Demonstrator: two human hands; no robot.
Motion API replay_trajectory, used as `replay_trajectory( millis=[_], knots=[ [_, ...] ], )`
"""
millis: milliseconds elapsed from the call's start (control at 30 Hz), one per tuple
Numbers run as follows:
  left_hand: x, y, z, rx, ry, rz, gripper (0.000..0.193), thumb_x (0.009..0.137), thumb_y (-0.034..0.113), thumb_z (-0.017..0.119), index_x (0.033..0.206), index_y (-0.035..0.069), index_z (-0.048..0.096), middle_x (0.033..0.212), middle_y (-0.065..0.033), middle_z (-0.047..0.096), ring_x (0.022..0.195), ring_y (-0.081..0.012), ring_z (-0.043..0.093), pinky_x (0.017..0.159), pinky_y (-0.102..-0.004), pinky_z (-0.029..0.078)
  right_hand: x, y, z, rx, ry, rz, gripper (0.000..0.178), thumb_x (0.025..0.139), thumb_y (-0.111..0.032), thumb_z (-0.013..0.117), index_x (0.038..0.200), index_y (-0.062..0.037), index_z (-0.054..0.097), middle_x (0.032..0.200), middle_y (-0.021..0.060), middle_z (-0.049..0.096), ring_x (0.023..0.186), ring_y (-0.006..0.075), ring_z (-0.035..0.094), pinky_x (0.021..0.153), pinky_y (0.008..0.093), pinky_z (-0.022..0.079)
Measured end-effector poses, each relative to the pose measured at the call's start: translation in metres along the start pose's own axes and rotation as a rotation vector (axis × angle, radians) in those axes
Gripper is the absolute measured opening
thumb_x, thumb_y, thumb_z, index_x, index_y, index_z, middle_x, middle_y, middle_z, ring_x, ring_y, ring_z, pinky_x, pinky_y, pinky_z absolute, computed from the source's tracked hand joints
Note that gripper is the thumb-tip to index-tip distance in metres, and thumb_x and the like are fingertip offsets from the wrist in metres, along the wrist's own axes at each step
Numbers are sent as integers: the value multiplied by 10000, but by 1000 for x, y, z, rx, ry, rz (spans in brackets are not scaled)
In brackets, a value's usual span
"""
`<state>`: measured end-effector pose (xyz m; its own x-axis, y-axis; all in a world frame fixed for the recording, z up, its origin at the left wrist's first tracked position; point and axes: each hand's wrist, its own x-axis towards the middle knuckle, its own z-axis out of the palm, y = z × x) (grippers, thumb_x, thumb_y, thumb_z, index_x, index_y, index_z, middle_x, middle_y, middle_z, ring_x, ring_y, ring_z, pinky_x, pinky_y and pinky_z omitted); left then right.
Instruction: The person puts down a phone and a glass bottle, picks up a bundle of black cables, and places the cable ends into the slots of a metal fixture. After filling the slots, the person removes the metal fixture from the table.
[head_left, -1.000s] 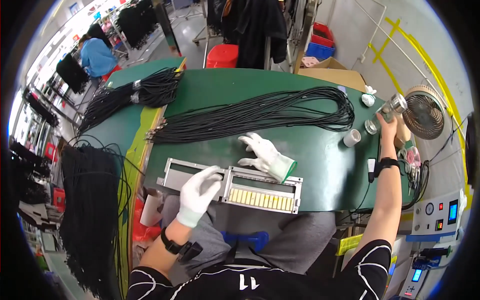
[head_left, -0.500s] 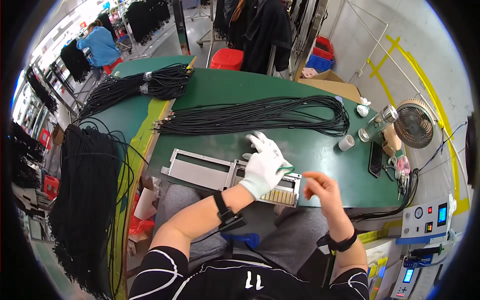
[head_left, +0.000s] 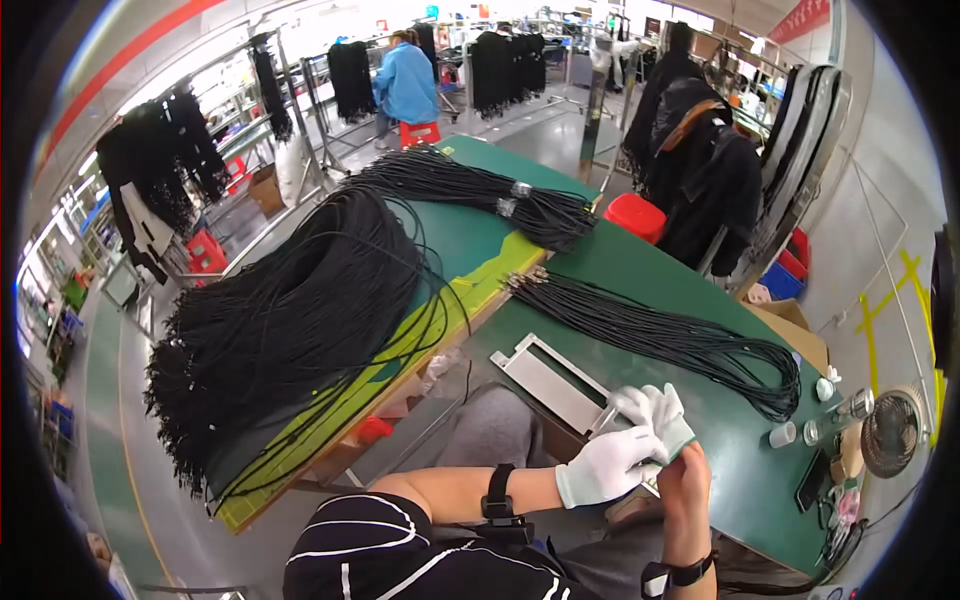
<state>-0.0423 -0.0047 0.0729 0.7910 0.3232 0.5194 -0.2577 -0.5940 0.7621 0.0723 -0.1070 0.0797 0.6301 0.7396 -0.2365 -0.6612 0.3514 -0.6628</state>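
Note:
My left hand [head_left: 608, 465], in a white glove with a black watch on the wrist, meets my bare right hand [head_left: 686, 482] at the near edge of the green table [head_left: 640, 265]. Between them is a second white glove [head_left: 655, 408] with a green cuff, fingers pointing up. My left hand grips it and my right hand's fingers close at its cuff. Just left of the hands lies a flat grey metal fixture [head_left: 550, 380]. Behind it, a long bundle of black cables [head_left: 660, 335] stretches across the table.
A big heap of black cables [head_left: 300, 300] covers the table's left part, with a tied bundle [head_left: 480, 190] farther back. Small white cups [head_left: 783, 433], a phone [head_left: 812, 480] and a fan [head_left: 890, 432] stand at right. A red bin [head_left: 635, 215], hanging dark garments [head_left: 700, 170] and a seated person in blue [head_left: 405, 85] lie beyond.
The view has swung left and up. My left hand took the loose glove off the table, and my right hand came back from the far right to meet it.

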Motion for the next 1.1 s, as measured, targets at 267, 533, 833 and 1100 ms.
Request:
replay_trajectory(
  millis=[267, 533, 833, 1100],
  knots=[
    [3, 6, -15, 25, 36, 146, 255, 747, 13, 718, 995, 65, 688, 951, -114, 669, 878, -312, 644, 798, -384, 520, 30, 56, -27, -1256, -458, -551, 399, 934, -109, 544, 1325, -31, 549, 1355, 155, 558, 1184, 248, 572, 986, 336, 465],
    [20, -39, 0, -330, 199, -212, 144, 853, -68, 651, 976, 7, 637, 924, -51, 586, 840, -128, 594, 772, -243, 486, -22, -92, -101, -1116, 160, -502, 322, 858, -136, 720, 1155, -19, 678, 1177, 110, 682, 1056, 203, 652, 916, 320, 513],
    [10, -98, 47, -164, 83, -175, 157, 880, -74, 604, 1021, -5, 616, 954, -38, 599, 829, -93, 595, 747, -228, 492, -6, -223, -335, -1648, 1451, -360, 933, 627, -460, 860, 1378, -51, 487, 1323, 181, 583, 1248, 359, 522, 1027, 468, 429],
    [14, -100, 54, 11, -7, -181, 164, 858, -69, 616, 1005, 1, 639, 953, -47, 583, 802, -97, 596, 715, -235, 494, 30, -252, -352, -1615, 1493, -242, 1052, 574, -499, 857, 1420, -44, 428, 1355, 180, 547, 1260, 378, 497, 1030, 474, 424]
  ],
)
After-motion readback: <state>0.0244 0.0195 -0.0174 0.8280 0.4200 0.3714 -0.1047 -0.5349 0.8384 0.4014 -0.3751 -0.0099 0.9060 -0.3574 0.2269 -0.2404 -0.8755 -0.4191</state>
